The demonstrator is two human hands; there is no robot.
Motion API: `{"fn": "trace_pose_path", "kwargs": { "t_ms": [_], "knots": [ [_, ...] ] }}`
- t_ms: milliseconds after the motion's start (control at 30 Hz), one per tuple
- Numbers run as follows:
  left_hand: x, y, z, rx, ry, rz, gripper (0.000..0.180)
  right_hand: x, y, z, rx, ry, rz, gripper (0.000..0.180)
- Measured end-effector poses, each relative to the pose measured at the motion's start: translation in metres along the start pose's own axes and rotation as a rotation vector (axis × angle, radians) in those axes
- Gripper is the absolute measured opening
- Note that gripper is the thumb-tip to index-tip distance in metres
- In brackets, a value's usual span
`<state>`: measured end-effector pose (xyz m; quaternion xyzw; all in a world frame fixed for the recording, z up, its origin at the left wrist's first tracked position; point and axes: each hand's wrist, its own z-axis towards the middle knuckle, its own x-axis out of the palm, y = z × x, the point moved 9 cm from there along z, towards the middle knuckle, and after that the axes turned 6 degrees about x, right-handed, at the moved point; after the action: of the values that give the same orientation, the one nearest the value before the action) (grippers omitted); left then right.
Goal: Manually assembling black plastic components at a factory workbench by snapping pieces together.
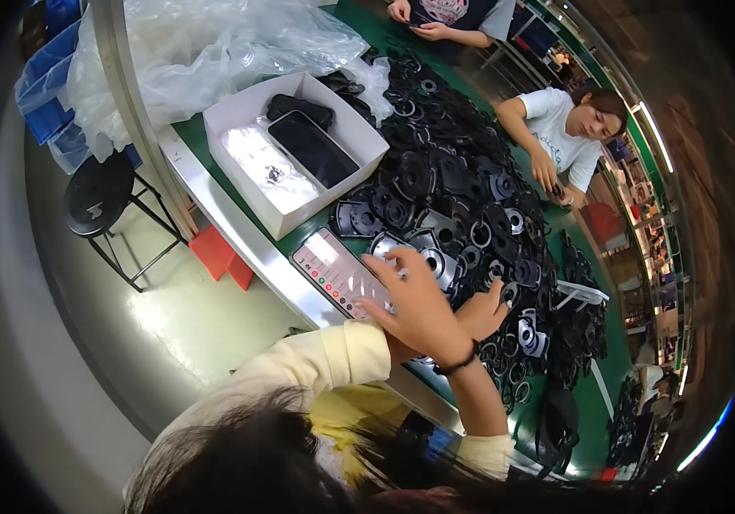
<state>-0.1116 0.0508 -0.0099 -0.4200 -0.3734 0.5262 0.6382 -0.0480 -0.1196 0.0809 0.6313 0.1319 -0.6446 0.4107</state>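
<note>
My forearms cross over the near edge of the bench. My right hand (419, 300), with a dark band at the wrist, hovers at the right side of a smartphone (333, 270) with a lit screen. Its fingers are spread and hold nothing; whether a fingertip touches the screen I cannot tell. The phone lies face up by the metal bench edge. Under my right forearm, my left hand (482, 315) reaches to the right beside black and silver ring-shaped parts (513, 343). Its visible fingers are apart with nothing in them, and my right wrist hides part of it.
A white open box (247, 180) holds a dark phone (312, 147), a black item and a clear bag. Black parts (453, 171) heap across the green bench. Plastic bags (205, 51) lie at far left, near a metal post (128, 94); a stool (98, 197) stands below. Two people work opposite.
</note>
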Motion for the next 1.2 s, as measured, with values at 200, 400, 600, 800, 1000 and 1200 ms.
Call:
{"fn": "trace_pose_path", "kwargs": {
  "t_ms": [200,400,600,800,1000,1200],
  "knots": [
    [-0.004,-0.026,0.002,-0.019,0.119,-0.105,0.037,0.022,0.007,0.010,-0.054,0.049,-0.118,0.048],
    [-0.006,-0.024,0.006,-0.013,0.053,-0.159,0.030,0.028,0.003,0.013,-0.016,0.087,-0.108,0.047],
    [-0.019,-0.015,0.009,-0.021,-0.029,-0.168,0.026,0.040,0.002,0.019,-0.020,0.087,-0.103,0.046],
    [-0.013,-0.012,0.011,-0.167,0.048,-0.203,0.037,0.039,-0.010,0.020,0.025,0.011,-0.167,0.066],
    [-0.013,0.008,0.013,-0.221,0.004,-0.244,0.032,0.052,-0.015,0.026,0.064,0.067,-0.225,0.076],
    [-0.010,0.012,0.011,-0.250,0.016,-0.247,0.031,0.053,-0.015,0.027,0.075,0.061,-0.226,0.076]
  ]
}}
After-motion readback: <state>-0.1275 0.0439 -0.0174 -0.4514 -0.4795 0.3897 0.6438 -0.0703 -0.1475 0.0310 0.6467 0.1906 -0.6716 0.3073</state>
